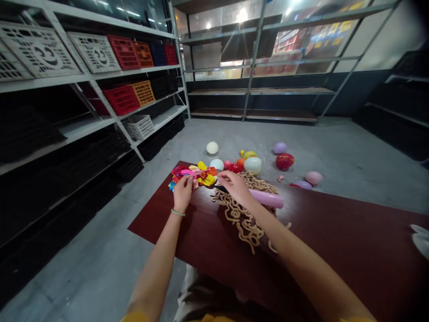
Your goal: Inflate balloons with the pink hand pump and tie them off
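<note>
My left hand (183, 191) is closed in a pinch beside a pile of limp, uninflated balloons (206, 180) in red, yellow, pink, orange and blue. Whatever sits between its fingertips is too small to make out. A short way to the right, my right hand (235, 187) is also pinched, its fingertips pointing at the pile, and what they hold is unclear. Partly behind my right wrist lies a pink balloon pump (268, 198) with a dark nozzle. Under and around it spreads a tangle of tan, cord-like strands (246, 223).
The dark red table (328, 232) has a white object (420, 239) at its right edge. Several inflated balloons (284, 161) lie on the grey floor beyond. Shelves with white crates (95, 51) and red crates (121, 99) stand left; a metal rack (281, 91) stands behind.
</note>
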A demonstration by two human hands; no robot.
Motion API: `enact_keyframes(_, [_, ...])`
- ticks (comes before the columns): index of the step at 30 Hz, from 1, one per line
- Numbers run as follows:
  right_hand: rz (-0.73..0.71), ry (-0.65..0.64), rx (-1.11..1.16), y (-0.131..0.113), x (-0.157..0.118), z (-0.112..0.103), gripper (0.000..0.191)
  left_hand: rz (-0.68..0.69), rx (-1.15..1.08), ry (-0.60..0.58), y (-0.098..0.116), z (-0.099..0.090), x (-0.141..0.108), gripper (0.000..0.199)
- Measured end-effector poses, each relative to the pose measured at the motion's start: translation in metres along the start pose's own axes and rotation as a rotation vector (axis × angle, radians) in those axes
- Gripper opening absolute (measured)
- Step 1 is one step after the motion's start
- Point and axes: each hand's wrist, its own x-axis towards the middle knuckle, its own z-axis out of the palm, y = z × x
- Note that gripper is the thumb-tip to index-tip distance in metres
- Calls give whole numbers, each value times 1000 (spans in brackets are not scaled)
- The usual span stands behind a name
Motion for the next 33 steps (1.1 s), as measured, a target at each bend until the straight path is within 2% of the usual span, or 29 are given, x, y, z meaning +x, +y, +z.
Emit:
enact_keyframes(4, [-66, -122, -115, -5, 19, 50, 15, -56, 102, 209, -29, -39, -2, 35])
enact_keyframes(7, [-95, -175, -202, -3, 43, 84, 18, -123, 132, 321, -38, -50, -1, 35])
enact_keyframes(12, [-54, -183, -377, 8, 80, 123, 19, -106, 144, 252, -36, -45, -2, 33])
enact_keyframes(16, [21, -209, -467, 17, 88, 132, 30, -100, 116, 228, -34, -39, -3, 35])
enact_keyframes(21, [47, -218, -482, 14, 90, 117, 35, -81, 131, 207, -35, -37, -2, 34])
enact_keyframes(23, [28, -217, -473, 6, 92, 102, 27, -64, 146, 189, -36, -36, -2, 34])
enact_keyframes(26, [-30, -231, -442, -14, 91, 72, 13, -21, 180, 147, -38, -35, -4, 33])
enact_keyframes(29, [-83, -244, -399, -40, 80, 36, 11, 6, 100, 118, -33, -29, -8, 33])
enact_keyframes(31, [-101, -260, -368, -55, 64, 11, 11, 20, -50, 64, -20, -18, -13, 37])
enact_keyframes(33, [-112, -281, -338, -67, 45, -12, 12, 64, -220, -60, 0, -3, -19, 44])
